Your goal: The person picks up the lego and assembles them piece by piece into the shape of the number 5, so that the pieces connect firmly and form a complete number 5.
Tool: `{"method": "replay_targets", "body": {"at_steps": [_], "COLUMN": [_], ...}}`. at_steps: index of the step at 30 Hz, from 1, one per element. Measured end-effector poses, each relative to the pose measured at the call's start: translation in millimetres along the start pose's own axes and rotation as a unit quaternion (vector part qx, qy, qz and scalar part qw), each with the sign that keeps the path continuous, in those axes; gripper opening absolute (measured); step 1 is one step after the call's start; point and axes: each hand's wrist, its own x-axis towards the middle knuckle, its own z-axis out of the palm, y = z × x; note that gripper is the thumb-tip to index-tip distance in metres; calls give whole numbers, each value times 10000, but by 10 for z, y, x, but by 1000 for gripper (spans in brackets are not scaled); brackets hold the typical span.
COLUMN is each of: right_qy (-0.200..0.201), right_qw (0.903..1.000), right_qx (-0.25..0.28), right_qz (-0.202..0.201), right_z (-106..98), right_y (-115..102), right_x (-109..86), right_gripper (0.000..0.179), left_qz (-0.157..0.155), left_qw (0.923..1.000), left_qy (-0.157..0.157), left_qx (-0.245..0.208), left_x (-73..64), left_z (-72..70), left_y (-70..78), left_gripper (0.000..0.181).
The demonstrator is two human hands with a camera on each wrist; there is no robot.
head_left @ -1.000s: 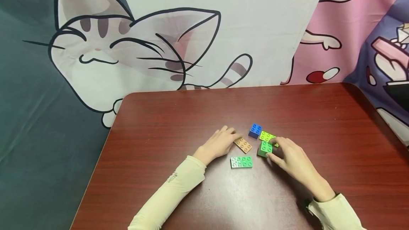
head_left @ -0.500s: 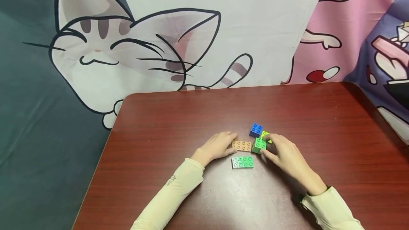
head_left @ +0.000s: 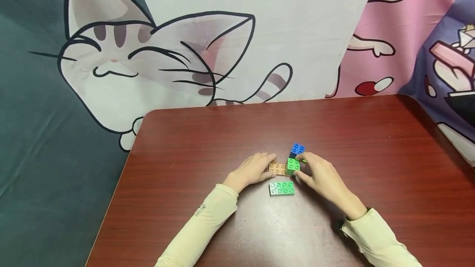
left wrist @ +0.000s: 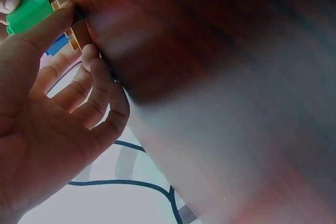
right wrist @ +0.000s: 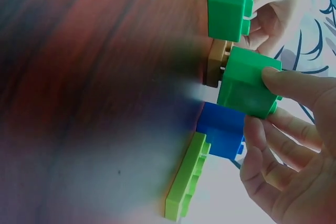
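My left hand pinches the left end of a flat tan building brick between thumb and fingers on the table. With thumb and fingertips my right hand grips a square green brick. That brick sits over the tan one's right end, studs up; in the right wrist view it looks slightly tilted against the tan brick. Nearer the person lies a longer green brick. Just behind the held brick stands a blue square brick.
A flat lime-green brick lies beside the blue one, mostly hidden by the right hand in the head view. The reddish-brown table ends at a cloth backdrop with cartoon animals.
The right hand has carried the square green brick left, onto the tan brick's right end. The left hand has turned the tan brick level and now holds its left end.
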Motion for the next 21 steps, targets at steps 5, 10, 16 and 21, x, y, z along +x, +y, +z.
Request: {"method": "replay_targets", "body": {"at_steps": [5, 10, 16, 21], "right_qy": [90, 142, -158, -142], "right_qw": [9997, 9990, 9990, 9990], "right_qx": [68, 123, -3, -44], "right_qz": [-200, -394, -420, -417], "right_z": [19, 19, 57, 75], "right_y": [-22, -46, -66, -80], "right_x": [21, 46, 74, 83], "right_gripper": [37, 39, 37, 35], "left_qz": [22, 38, 16, -61], "left_qw": [10000, 9999, 9999, 9999], "left_qy": [43, 96, 127, 95], "left_qx": [-43, 1, 40, 55], "left_x": [-17, -22, -19, -20], "left_z": [-8, -1, 18, 21], "left_y": [2, -4, 1, 29], "left_gripper": [32, 30, 28, 27]}}
